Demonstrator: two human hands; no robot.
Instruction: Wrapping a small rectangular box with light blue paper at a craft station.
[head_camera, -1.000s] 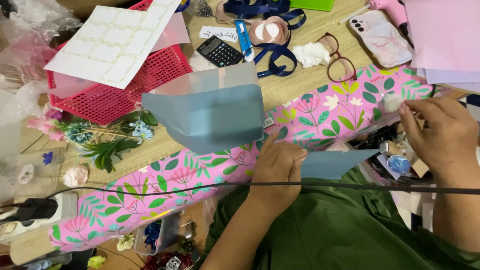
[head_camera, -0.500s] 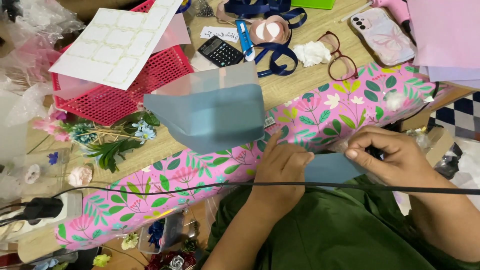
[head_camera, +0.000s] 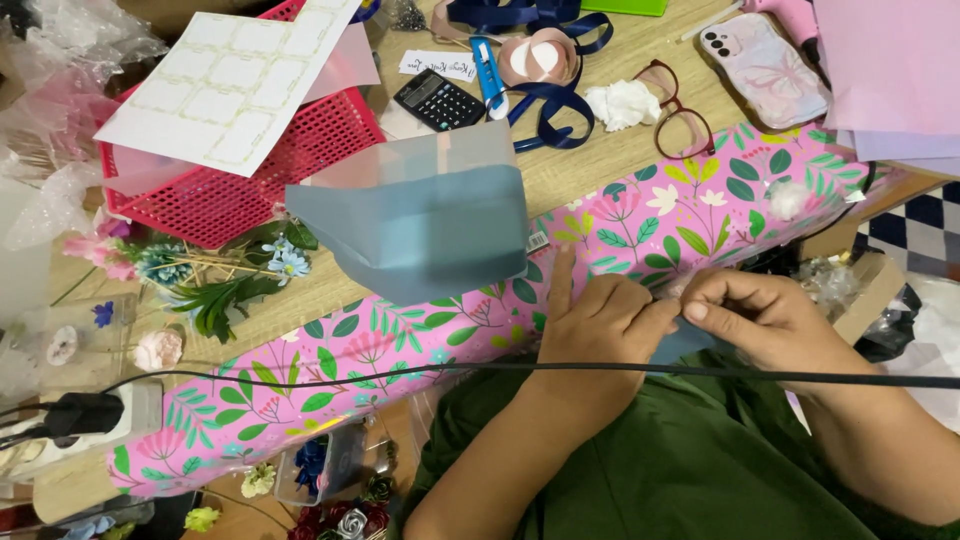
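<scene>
1. The left hand (head_camera: 600, 318) and the right hand (head_camera: 760, 325) meet at the near edge of the tabletop (head_camera: 590, 165), just above the person's green lap. Fingertips of both press together on a small piece of blue-grey paper (head_camera: 688, 345).
2. Only a sliver of that paper shows, below the joined fingers. Its long axis cannot be told, since the hands cover most of it.
3. The left hand's grip is closed on the paper, except the forefinger, which points straight up across the pink floral wrapping roll (head_camera: 480, 350). The right hand's grip is a tight pinch, thumb against forefinger, at the paper's upper edge.
4. The roll lies slantwise, its long axis running from the lower left up to the upper right.
5. A larger blue-grey sheet (head_camera: 420, 225) stands curled on the roll and tabletop, just left of the left hand and apart from it.
6. Half a second ago the paper lay as a wide strip, stretched level between the hands. Now the right hand has come leftward to touch the left, and the strip is nearly hidden.
7. The roll, the red basket (head_camera: 250, 180) and the black cable (head_camera: 500, 368) across the lap have not moved.
</scene>
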